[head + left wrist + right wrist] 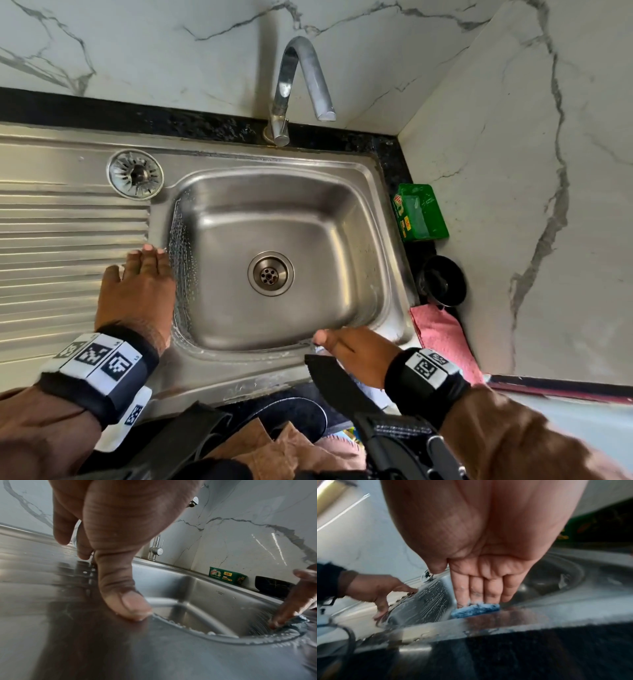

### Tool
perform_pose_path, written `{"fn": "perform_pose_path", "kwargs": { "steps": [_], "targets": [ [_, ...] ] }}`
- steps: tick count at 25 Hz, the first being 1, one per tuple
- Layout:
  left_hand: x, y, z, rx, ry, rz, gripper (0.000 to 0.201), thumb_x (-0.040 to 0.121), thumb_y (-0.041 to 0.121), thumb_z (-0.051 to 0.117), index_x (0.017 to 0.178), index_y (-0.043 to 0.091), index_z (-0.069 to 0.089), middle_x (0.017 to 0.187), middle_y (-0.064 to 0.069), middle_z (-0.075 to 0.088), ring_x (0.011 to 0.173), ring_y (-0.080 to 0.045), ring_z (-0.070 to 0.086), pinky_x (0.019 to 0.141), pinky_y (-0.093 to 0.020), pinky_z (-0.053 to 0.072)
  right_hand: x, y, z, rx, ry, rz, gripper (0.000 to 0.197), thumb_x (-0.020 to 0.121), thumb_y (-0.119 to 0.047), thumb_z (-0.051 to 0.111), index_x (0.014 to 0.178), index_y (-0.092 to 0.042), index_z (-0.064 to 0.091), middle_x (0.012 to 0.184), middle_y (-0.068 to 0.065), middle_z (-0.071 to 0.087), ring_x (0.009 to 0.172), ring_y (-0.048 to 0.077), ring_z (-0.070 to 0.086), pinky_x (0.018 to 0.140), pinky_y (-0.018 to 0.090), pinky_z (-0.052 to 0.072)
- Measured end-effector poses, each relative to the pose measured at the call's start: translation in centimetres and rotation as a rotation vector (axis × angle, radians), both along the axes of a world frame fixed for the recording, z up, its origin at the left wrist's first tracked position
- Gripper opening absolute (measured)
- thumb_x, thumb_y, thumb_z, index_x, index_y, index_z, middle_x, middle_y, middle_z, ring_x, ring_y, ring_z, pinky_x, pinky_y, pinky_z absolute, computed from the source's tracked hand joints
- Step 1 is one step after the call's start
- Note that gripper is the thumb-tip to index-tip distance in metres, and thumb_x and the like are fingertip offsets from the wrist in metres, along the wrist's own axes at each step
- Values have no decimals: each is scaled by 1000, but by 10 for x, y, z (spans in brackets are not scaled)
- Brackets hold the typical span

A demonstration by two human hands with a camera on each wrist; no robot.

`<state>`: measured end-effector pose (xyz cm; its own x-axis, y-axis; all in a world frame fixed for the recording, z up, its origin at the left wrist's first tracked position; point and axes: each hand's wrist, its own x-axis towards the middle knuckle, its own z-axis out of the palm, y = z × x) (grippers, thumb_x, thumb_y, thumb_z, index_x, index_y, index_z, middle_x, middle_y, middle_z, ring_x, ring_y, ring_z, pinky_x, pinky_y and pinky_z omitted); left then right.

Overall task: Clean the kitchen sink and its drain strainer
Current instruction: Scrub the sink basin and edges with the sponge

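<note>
At the frame's bottom, the right hand [481, 555] pressed straight fingers [476, 589] on a soft, soapy blue scrubber [475, 610]; the left hand [137, 287] lay flat, holding nothing.
</note>
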<state>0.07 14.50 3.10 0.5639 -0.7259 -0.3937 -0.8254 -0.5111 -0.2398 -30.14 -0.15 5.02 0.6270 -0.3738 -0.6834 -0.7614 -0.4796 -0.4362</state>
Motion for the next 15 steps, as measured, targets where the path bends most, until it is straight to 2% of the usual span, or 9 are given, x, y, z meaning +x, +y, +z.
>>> {"fn": "perform_pose_path", "kwargs": {
  "steps": [1, 3, 5, 6, 9, 11, 12, 13, 15],
  "targets": [
    [-2, 0, 3, 25, 2, -18, 94, 83, 28, 67, 154, 5, 11, 162, -12, 15, 149, -25, 19, 119, -46, 24, -5, -9, -5, -14, -3, -44, 77, 92, -76, 18, 105, -19, 69, 102, 5, 73, 97, 16, 66, 88, 29, 47],
    [-5, -2, 12, 64, 22, -62, 95, 82, 30, 69, 154, 7, 11, 163, -9, 15, 150, -25, 18, 120, -49, 18, -14, -36, -9, -268, 170, 62, 83, 92, -74, 10, 109, -19, 70, 104, 9, 72, 101, 20, 65, 103, 36, 42],
    [-8, -8, 22, 51, 94, -97, 92, 82, 33, 71, 153, 11, 17, 160, -7, 26, 146, -22, 29, 121, -47, 20, -17, -49, -8, -513, 341, 203, 72, 99, -60, 11, 113, -19, 69, 113, 10, 69, 112, 23, 61, 115, 39, 27],
    [-10, -14, 26, 8, 168, -121, 85, 84, 33, 70, 152, 14, 23, 154, -5, 37, 140, -20, 40, 119, -44, 27, -14, -47, -8, -510, 330, 236, 69, 101, -59, 13, 111, -20, 69, 111, 11, 69, 110, 25, 62, 112, 38, 30],
    [-33, -39, 24, -206, 526, -182, 55, 94, 25, 60, 145, 26, 41, 134, 0, 61, 114, -15, 64, 104, -30, 46, -6, -24, -20, -63, 55, -71, 82, 84, -84, 19, 96, -21, 71, 95, 5, 73, 95, 21, 68, 90, 33, 50],
    [-60, -59, 18, -260, 854, -135, 41, 99, 19, 53, 139, 27, 51, 133, 4, 62, 115, -10, 62, 104, -22, 42, -2, -20, -35, 121, -79, -264, 91, 75, -92, 24, 102, -22, 75, 100, -1, 76, 97, 11, 70, 97, 35, 51],
    [-75, -68, 14, -218, 969, -127, 39, 100, 15, 50, 136, 26, 54, 133, 6, 62, 111, -6, 63, 102, -20, 43, -2, -21, -40, 138, -106, -315, 90, 73, -93, 26, 102, -23, 75, 99, -2, 76, 95, 10, 71, 97, 37, 52],
    [-90, -77, 5, -141, 1028, -148, 39, 100, 11, 48, 135, 26, 56, 130, 8, 62, 97, -1, 64, 93, -19, 48, -2, -23, -41, 153, -128, -351, 88, 74, -93, 28, 102, -24, 76, 96, -3, 77, 91, 8, 72, 94, 38, 54],
    [-117, -95, -8, 5, 1077, -221, 41, 99, 8, 45, 133, 26, 58, 120, 6, 67, 74, 2, 58, 69, -14, 47, -7, -26, -36, 160, -179, -396, 78, 81, -85, 32, 102, -24, 75, 91, -3, 76, 84, 7, 72, 87, 36, 57]
  ]
}}
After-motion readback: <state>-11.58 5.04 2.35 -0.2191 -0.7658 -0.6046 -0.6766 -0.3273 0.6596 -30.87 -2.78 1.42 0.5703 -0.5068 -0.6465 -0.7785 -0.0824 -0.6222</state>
